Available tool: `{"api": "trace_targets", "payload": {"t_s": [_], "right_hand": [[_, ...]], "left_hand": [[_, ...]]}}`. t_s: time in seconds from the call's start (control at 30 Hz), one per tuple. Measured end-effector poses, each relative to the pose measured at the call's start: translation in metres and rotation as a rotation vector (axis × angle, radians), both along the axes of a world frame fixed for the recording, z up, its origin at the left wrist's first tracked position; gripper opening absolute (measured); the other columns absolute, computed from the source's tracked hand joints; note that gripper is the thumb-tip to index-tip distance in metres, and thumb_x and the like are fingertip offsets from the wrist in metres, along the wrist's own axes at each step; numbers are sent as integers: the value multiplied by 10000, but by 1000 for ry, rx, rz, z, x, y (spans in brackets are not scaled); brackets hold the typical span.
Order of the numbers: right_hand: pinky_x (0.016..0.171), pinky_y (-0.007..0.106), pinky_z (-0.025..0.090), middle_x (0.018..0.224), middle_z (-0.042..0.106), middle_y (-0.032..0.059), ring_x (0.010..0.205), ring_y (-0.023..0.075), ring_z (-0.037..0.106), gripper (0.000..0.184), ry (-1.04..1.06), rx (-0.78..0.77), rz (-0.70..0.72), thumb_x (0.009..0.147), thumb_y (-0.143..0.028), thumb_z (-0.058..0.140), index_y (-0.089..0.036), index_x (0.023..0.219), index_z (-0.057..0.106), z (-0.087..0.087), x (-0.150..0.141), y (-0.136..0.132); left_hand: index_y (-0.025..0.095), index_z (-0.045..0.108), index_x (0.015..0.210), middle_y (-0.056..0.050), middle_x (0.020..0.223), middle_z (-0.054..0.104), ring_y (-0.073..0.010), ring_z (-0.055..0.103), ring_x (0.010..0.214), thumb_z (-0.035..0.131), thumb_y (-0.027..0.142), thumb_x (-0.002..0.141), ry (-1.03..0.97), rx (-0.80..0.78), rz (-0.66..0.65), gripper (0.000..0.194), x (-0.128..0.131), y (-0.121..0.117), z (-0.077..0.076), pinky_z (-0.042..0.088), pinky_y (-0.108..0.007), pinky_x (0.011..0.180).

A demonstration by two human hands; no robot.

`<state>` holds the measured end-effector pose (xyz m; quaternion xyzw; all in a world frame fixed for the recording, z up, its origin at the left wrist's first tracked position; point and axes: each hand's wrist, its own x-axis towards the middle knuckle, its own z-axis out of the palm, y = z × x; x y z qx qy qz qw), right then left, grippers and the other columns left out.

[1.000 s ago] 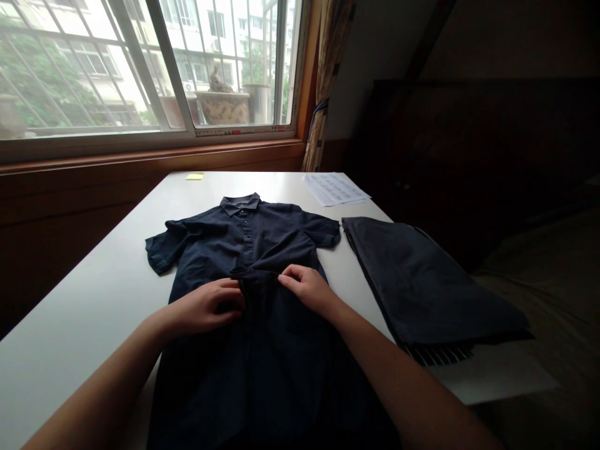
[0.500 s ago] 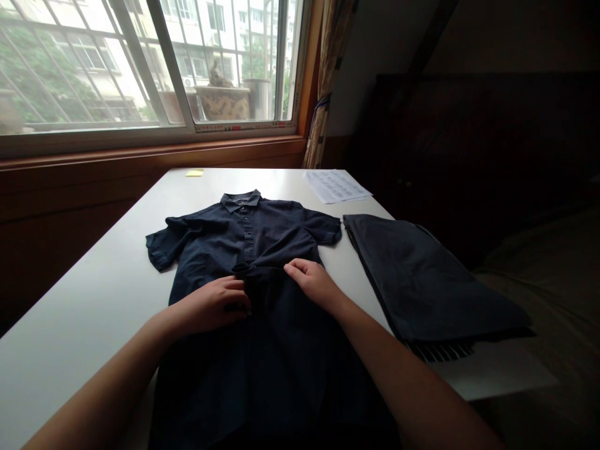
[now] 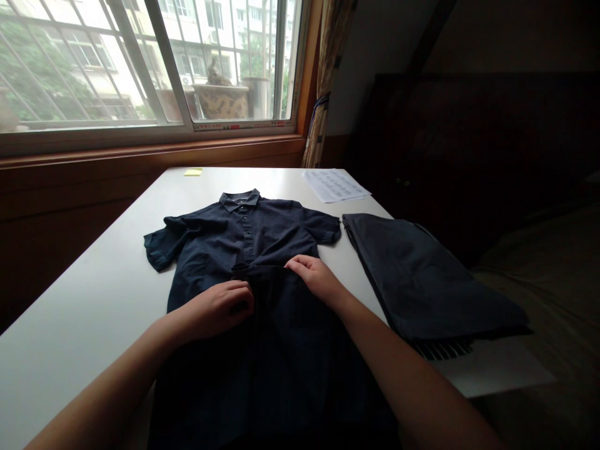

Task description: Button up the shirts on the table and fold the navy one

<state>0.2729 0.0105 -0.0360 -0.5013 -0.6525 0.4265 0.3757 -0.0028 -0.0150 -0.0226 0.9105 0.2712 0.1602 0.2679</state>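
The shirt (image 3: 210, 240) lies lengthwise on the bench (image 3: 107, 262), its collar (image 3: 228, 202) beyond both hands; the right hand (image 3: 316, 275) pinches a raised edge of it mid-body, while the left hand (image 3: 218, 307) curls just beside, its grip too shadowed to tell

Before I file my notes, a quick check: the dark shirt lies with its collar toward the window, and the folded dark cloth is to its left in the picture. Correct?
Wrong side: the head view shows the folded dark cloth to the right of the shirt. The collar does lie toward the window.
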Motion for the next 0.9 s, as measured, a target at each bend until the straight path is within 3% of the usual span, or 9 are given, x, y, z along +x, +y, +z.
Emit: {"api": "trace_targets", "payload": {"t_s": [0.2,0.43,0.63,0.9], "right_hand": [[688,248,406,776,637,0,728,146,545,284,106,-47,46,886,-425,579,-171,833,694,7,0,-3],[662,233,367,768,585,-18,703,116,494,247,193,-132,210,871,-409,643,-166,859,686,20,-3,-16],[652,228,361,757,580,-19,680,106,488,284,277,-258,342,844,-440,685,-157,869,683,20,-7,-23],[535,221,274,653,468,-50,558,83,375,387,359,-388,342,855,-553,648,-171,800,608,13,-15,-27]], "left_hand": [[189,612,935,14,793,623,-101,556,665,598,173,882,-84,-122,123,57,2,-3,-2,432,-199,618],[165,607,904,10,771,601,-101,532,658,590,212,888,-155,-235,166,52,6,-6,5,424,-196,605],[161,592,876,13,762,595,-99,524,644,592,164,843,-168,-188,200,33,3,-5,2,419,-199,597],[167,579,854,9,778,602,-106,543,674,572,106,796,-146,-120,150,84,3,-5,-1,434,-206,637]]}}
